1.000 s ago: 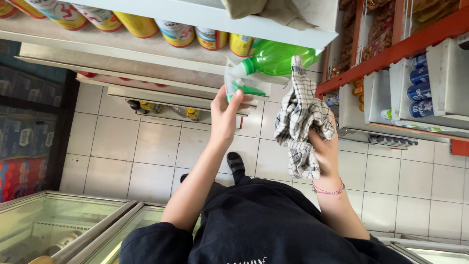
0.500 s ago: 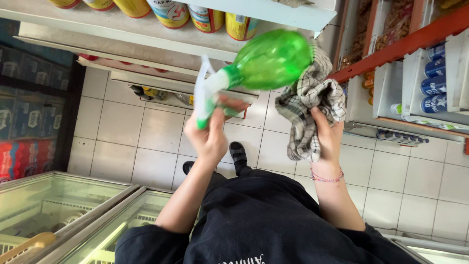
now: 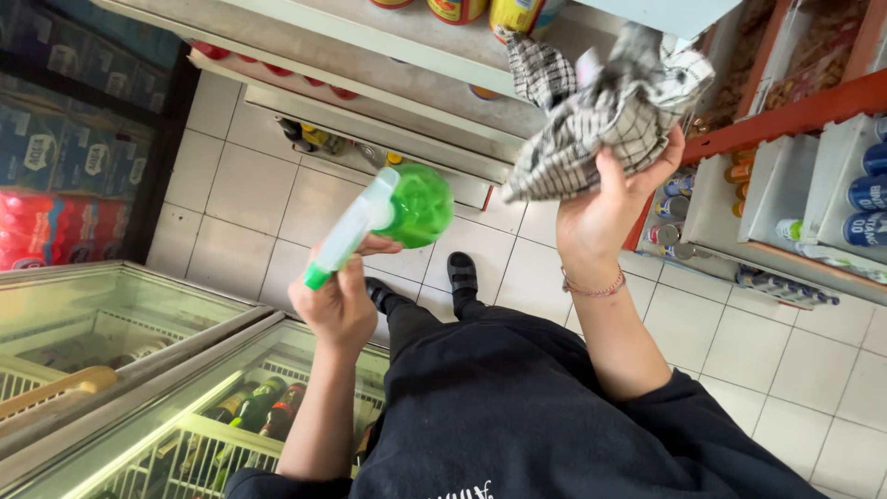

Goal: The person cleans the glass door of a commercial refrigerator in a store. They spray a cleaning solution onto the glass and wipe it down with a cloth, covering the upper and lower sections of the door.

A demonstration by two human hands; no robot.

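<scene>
My left hand grips a green spray bottle by its white trigger head, with the green nozzle pointing down-left and the round body pointing away from me. My right hand is raised and holds a crumpled black-and-white checked cloth near the shelf edge above. A thin bracelet sits on my right wrist. I wear a black top and black shoes on a white tiled floor.
Glass-topped chest freezers stand at lower left, with bottles inside. A white shelf with cans runs across the top. An orange-framed rack with cans and bottles fills the right. Stacked drink packs stand at far left.
My left hand has brought the spray bottle down from the shelf towards my chest. My right hand has lifted the cloth higher, up towards the shelf.
</scene>
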